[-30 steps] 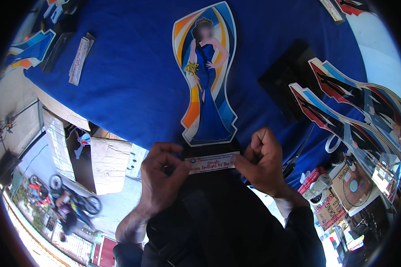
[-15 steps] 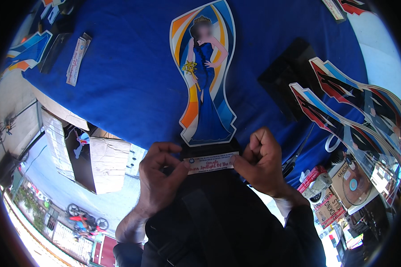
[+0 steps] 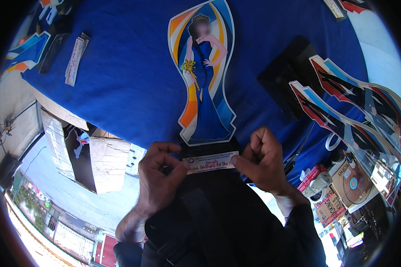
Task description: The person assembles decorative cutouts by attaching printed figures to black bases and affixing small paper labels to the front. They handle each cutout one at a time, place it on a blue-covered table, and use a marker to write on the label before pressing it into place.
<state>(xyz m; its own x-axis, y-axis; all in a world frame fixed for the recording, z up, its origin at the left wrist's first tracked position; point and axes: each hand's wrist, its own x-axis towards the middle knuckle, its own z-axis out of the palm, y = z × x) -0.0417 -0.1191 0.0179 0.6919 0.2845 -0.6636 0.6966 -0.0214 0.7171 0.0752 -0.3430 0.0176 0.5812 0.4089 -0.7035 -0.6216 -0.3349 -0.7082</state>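
In front of me a cut-out trophy panel (image 3: 203, 102), printed with a figure in a blue gown over orange, white and blue bands, stands on a black base (image 3: 216, 147). A white label strip with printed lettering (image 3: 211, 163) lies against the near face of that base. My left hand (image 3: 159, 173) is closed at the strip's left end, its thumb pressing on the corner. At the right end my right hand (image 3: 263, 167) is likewise closed, fingers curled and thumb pressed on the strip. The fingertips behind the strip are partly hidden.
A blue cloth (image 3: 124, 66) covers the table. Loose label strips (image 3: 76, 60) lie at far left. Black bases (image 3: 289, 78) and stacked cut-out panels (image 3: 343, 100) sit to the right, near scissors (image 3: 298, 155) and a tape roll (image 3: 333, 142). An open cardboard box (image 3: 109, 164) stands left.
The trophy panel's top has shifted slightly left. Both hands keep nearly the same grip on the label strip. A motorcycle in the left background has gone out of view.
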